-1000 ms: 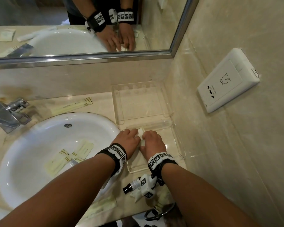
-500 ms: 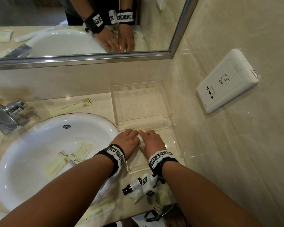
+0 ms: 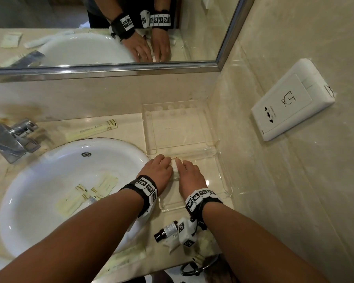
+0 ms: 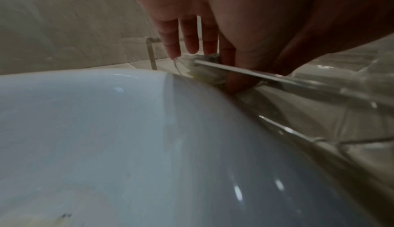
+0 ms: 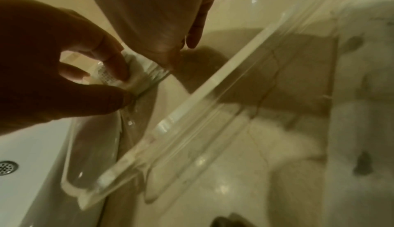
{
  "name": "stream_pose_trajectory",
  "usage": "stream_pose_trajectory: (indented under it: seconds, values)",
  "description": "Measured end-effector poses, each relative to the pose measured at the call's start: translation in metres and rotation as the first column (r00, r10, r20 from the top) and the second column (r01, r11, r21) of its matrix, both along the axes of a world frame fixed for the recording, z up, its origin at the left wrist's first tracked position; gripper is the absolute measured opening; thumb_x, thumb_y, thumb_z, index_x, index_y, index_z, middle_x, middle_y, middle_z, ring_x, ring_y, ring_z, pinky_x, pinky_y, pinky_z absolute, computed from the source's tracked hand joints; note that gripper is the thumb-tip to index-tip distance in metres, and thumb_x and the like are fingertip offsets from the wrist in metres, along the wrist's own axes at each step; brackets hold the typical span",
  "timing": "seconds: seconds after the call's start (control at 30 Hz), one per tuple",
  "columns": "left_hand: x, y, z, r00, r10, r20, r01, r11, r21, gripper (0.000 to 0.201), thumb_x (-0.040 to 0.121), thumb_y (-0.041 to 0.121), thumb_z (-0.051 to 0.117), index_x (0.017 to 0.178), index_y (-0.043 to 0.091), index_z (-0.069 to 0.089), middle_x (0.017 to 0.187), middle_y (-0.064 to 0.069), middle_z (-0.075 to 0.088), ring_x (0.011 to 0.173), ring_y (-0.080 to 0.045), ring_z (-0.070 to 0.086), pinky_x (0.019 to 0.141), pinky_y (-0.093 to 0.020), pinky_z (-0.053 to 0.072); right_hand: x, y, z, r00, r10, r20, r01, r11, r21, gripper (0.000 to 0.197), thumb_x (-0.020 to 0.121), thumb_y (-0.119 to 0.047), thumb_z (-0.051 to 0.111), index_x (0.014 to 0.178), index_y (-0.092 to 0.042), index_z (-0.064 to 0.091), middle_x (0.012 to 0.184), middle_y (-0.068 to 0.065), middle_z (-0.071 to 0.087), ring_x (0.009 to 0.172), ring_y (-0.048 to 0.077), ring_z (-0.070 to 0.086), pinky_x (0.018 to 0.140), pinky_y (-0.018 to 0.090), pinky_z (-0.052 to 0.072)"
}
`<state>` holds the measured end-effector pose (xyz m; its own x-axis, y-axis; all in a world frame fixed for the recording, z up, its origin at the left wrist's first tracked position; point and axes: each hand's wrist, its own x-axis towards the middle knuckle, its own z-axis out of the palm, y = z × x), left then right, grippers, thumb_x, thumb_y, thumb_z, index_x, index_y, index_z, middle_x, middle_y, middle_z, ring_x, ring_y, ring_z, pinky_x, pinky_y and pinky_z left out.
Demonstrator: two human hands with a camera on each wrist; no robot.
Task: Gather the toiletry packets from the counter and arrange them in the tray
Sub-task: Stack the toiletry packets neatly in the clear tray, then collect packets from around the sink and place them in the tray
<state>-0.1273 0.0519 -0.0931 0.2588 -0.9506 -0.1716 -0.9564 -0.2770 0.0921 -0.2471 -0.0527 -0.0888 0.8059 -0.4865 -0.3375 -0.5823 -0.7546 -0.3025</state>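
Clear acrylic makes up the tray (image 3: 178, 131), a two-compartment piece pushed into the counter's (image 3: 131, 125) right corner. Both hands are crowded into the far-left corner of its near compartment, just beside the divider. The left hand (image 3: 157, 170) pinches a small white packet (image 3: 175, 169) between thumb and fingers. The right hand (image 3: 190, 174) has its fingertips on the packet's other edge with the thumb apart; whether it grips or only presses I cannot tell. The packet seems to be held partly on edge rather than flat, so once let go it may flop crooked or lean against the low wall. That wall sits right against the sink (image 3: 49, 170), and a slick sachet nudged by a departing finger could slide over it into the basin. The tray looks light, and a shove from either wrist could skew it toward the basin rim. Most of the job appears undone: several packets (image 3: 102, 184) lie in the sink, a long one (image 3: 92, 130) rests behind the basin, and more sit near a small bottle (image 3: 166, 231) at the front edge.
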Motion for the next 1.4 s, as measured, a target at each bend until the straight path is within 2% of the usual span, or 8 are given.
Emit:
stream_pose_trajectory:
  seconds: [0.17, 0.27, 0.5, 0.77, 0.87, 0.97, 1.1, 1.4]
  values:
    - [-0.005, 0.0, -0.001, 0.999, -0.047, -0.005, 0.047, 0.998, -0.037, 0.02, 0.068, 0.01, 0.075, 0.087, 0.004, 0.069, 0.108, -0.014, 0.063, 0.103, -0.033, 0.059, 0.079, -0.039, 0.057, -0.004, 0.005, -0.001, 0.999, 0.029, -0.022, -0.029, 0.999, 0.027, 0.085, 0.091, -0.002, 0.056, 0.16, -0.013, 0.008, 0.166, 0.009, 0.012, 0.148, 0.026, 0.024, 0.119, 0.033, 0.026]
    - [-0.01, -0.001, 0.002, 0.999, -0.035, -0.036, 0.033, 0.997, -0.071, 0.023, 0.063, 0.014, 0.081, 0.081, 0.007, 0.07, 0.106, -0.013, 0.065, 0.099, -0.032, 0.063, 0.069, -0.033, 0.058, -0.003, 0.006, 0.002, 1.0, 0.008, -0.018, -0.007, 0.999, 0.048, 0.086, 0.09, 0.0, 0.056, 0.16, -0.015, 0.009, 0.168, 0.006, 0.001, 0.139, 0.027, 0.041, 0.109, 0.033, 0.037]
    - [-0.001, 0.005, -0.004, 0.995, -0.074, -0.063, 0.07, 0.995, -0.069, 0.013, 0.075, 0.012, 0.063, 0.085, 0.005, 0.067, 0.108, -0.014, 0.059, 0.11, -0.037, 0.05, 0.076, -0.046, 0.054, -0.004, 0.004, 0.004, 0.999, -0.002, -0.043, 0.003, 0.999, 0.037, 0.086, 0.088, -0.002, 0.055, 0.159, -0.025, 0.013, 0.167, 0.004, 0.003, 0.142, 0.027, 0.038, 0.108, 0.034, 0.038]
    - [0.028, 0.038, 0.028, 0.997, 0.024, -0.07, -0.023, 1.0, 0.006, 0.035, 0.059, 0.024, 0.079, 0.09, 0.011, 0.072, 0.117, -0.015, 0.063, 0.108, -0.037, 0.057, 0.068, -0.041, 0.058, 0.014, 0.028, 0.039, 0.998, -0.04, 0.04, 0.04, 0.999, -0.001, 0.084, 0.084, -0.007, 0.062, 0.156, -0.031, 0.024, 0.166, 0.002, 0.011, 0.151, 0.021, 0.019, 0.117, 0.034, 0.03]
    - [0.044, 0.066, 0.038, 0.982, 0.15, -0.114, -0.147, 0.988, 0.038, 0.034, 0.079, 0.025, 0.067, 0.111, 0.015, 0.067, 0.137, -0.013, 0.051, 0.127, -0.037, 0.045, 0.084, -0.042, 0.054, 0.038, 0.048, 0.049, 0.996, -0.037, 0.08, 0.037, 0.999, 0.008, 0.074, 0.087, -0.009, 0.058, 0.153, -0.031, 0.032, 0.164, -0.001, 0.017, 0.15, 0.021, 0.019, 0.118, 0.035, 0.027]
    - [0.068, 0.119, 0.037, 0.924, 0.358, -0.137, -0.336, 0.928, 0.157, 0.039, 0.09, 0.028, 0.056, 0.128, 0.021, 0.055, 0.149, -0.006, 0.035, 0.136, -0.03, 0.03, 0.099, -0.042, 0.045, 0.072, 0.084, 0.054, 0.986, 0.044, 0.16, -0.047, 0.999, 0.018, 0.064, 0.084, -0.009, 0.057, 0.145, -0.029, 0.046, 0.155, -0.002, 0.033, 0.141, 0.022, 0.032, 0.114, 0.038, 0.035]
    - [0.094, 0.182, 0.029, 0.83, 0.543, -0.131, -0.492, 0.821, 0.288, 0.044, 0.089, 0.029, 0.057, 0.132, 0.022, 0.05, 0.144, -0.004, 0.038, 0.131, -0.028, 0.034, 0.099, -0.042, 0.044, 0.103, 0.12, 0.048, 0.979, 0.123, 0.16, -0.137, 0.987, 0.078, 0.058, 0.087, -0.011, 0.053, 0.142, -0.028, 0.049, 0.148, -0.003, 0.04, 0.133, 0.02, 0.041, 0.107, 0.036, 0.041]
    - [0.118, 0.281, 0.008, 0.655, 0.748, -0.106, -0.61, 0.607, 0.51, 0.051, 0.092, 0.033, 0.053, 0.14, 0.022, 0.042, 0.139, -0.007, 0.042, 0.124, -0.03, 0.044, 0.099, -0.04, 0.045, 0.141, 0.193, -0.003, 0.896, 0.299, -0.328, -0.204, 0.934, 0.295, 0.061, 0.091, -0.023, 0.052, 0.149, -0.034, 0.041, 0.149, 0.004, 0.037, 0.13, 0.026, 0.051, 0.106, 0.039, 0.046]
